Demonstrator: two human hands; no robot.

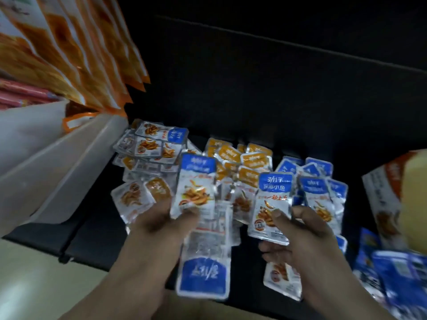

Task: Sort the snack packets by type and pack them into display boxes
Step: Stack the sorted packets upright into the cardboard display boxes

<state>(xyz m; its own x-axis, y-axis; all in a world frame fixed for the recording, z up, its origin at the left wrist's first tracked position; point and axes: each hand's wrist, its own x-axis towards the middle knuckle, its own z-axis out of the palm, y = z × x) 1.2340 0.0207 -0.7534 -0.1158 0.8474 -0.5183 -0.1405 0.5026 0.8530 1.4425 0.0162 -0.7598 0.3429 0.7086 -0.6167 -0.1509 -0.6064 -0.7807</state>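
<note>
My left hand pinches a blue-topped silver snack packet by its lower edge, held upright above the dark surface. Just to the right, my right hand grips another blue-topped packet with the thumb across its front. Between the hands a blue-ended packet lies face down and upside down. Behind them lie a heap of orange-topped packets, a mixed pile at the left and several blue-topped packets at the right.
White plastic bins stand at the left, with large orange snack bags hanging above them. At the right edge stand a white-and-orange display box and blurred blue packs. A pale floor or edge shows at the lower left.
</note>
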